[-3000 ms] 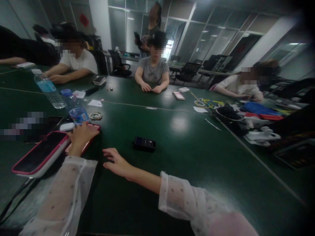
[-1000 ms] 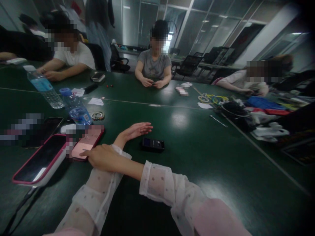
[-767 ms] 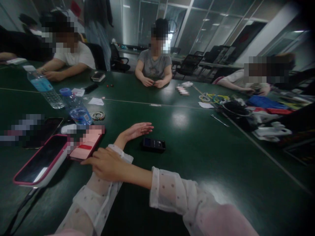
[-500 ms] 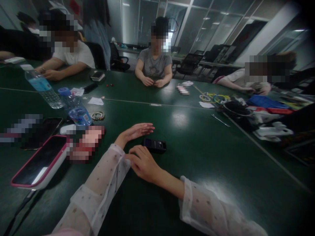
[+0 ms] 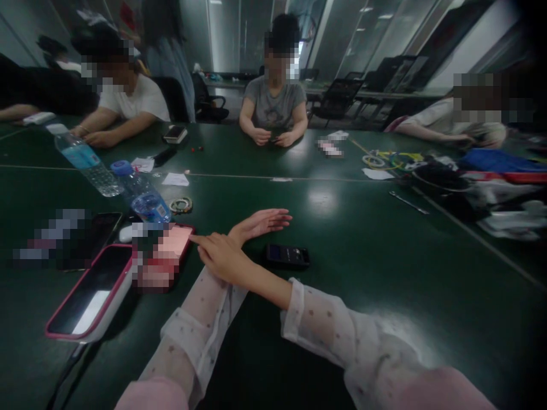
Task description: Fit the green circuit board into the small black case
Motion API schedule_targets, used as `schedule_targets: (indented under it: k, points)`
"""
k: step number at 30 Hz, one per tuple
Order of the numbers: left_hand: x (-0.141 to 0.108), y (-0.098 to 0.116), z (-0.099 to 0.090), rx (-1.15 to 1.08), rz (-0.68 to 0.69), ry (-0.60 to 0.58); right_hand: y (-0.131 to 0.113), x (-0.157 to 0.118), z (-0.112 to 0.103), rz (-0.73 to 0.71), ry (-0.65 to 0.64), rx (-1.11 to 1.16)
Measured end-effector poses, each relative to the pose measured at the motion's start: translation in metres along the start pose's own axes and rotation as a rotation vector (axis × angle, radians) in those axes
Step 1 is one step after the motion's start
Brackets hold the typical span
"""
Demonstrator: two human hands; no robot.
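My left hand (image 5: 264,223) is held on edge above the green table (image 5: 384,273), its fingers stretched out to the right and holding nothing. Crossing over my left wrist, my right hand (image 5: 224,257) points left, its index finger extended to the edge of a pink-cased phone (image 5: 174,242); whether the fingertip touches the phone I cannot tell. Nothing is held in the right hand. A small black device (image 5: 287,255) with a screen and buttons lies just right of my hands. Left of the pink phone sits a larger phone-like device (image 5: 92,293) with a pink rim and a cable.
Two water bottles (image 5: 88,162) (image 5: 143,196) lean at the left, near bracelets (image 5: 181,205) and a dark phone (image 5: 96,239). Across the table sit several people, one in a grey shirt (image 5: 276,105). Cables (image 5: 393,159), a blue item (image 5: 499,160) and a metal tool (image 5: 408,203) lie at the right.
My right hand has moved left across my left wrist, its index finger now stretched to the pink phone. The view has shifted, so most table items appear farther right.
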State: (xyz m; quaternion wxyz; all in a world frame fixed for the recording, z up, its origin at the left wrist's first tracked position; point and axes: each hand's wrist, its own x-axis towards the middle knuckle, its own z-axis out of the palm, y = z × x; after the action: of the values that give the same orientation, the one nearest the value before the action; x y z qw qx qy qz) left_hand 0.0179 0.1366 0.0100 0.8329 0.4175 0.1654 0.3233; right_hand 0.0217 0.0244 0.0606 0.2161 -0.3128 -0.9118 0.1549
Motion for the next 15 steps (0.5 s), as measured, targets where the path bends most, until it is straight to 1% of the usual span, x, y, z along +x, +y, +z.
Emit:
schedule_targets:
  k: [2, 4, 6, 10, 15]
  points:
    - [0.001, 0.001, -0.003, -0.021, -0.017, 0.019, 0.004, 0.020, 0.009, 0.052, -0.109, -0.023]
    - [0.002, 0.001, -0.006, -0.054, -0.032, 0.044, 0.007, 0.034, 0.015, 0.101, -0.144, -0.021]
    - [0.004, 0.001, -0.010, -0.100, -0.040, 0.081, 0.009, 0.043, 0.017, 0.146, -0.146, -0.033]
    - [0.007, 0.001, -0.020, -0.222, -0.018, 0.152, 0.009, 0.049, 0.020, 0.181, -0.154, -0.062]
    - [0.007, 0.001, -0.027, -0.274, -0.005, 0.146, 0.008, 0.050, 0.024, 0.165, -0.196, -0.106]
